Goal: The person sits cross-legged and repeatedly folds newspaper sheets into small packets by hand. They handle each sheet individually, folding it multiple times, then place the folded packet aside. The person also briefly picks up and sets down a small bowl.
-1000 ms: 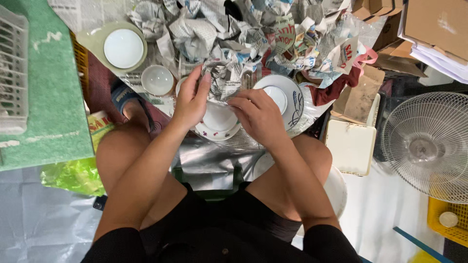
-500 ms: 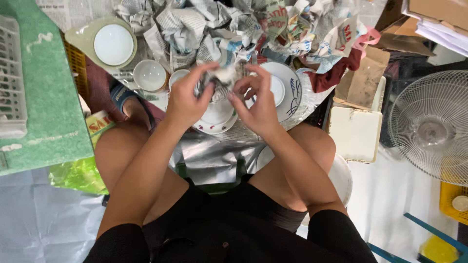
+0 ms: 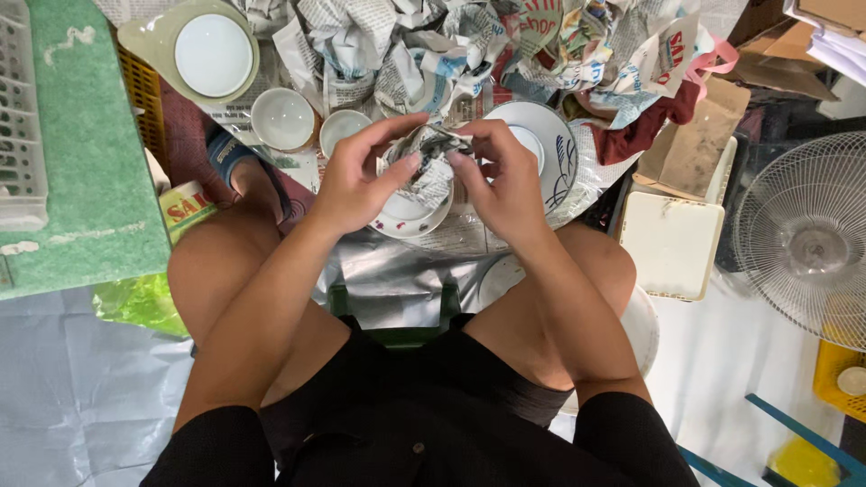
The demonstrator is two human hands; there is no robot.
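Both hands meet in front of me over a small white saucer (image 3: 406, 216). My left hand (image 3: 356, 180) and my right hand (image 3: 501, 180) pinch a crumpled bundle of newspaper (image 3: 428, 158) from either side, just above that saucer. What the paper wraps is hidden. A larger white plate with blue lines (image 3: 546, 144) lies just beyond my right hand. Two small white cups (image 3: 281, 117) (image 3: 343, 128) stand to the left of my left hand.
A heap of crumpled newspaper (image 3: 406, 45) fills the far side. A white plate on a pale green dish (image 3: 215, 54) sits far left, next to a green board (image 3: 72, 171). A white fan (image 3: 807, 234), a cream lid (image 3: 672, 243) and cardboard (image 3: 695, 149) lie right.
Both hands have lifted off the saucer and drawn together, bringing the newspaper bundle up between their fingertips. The view has also shifted slightly.
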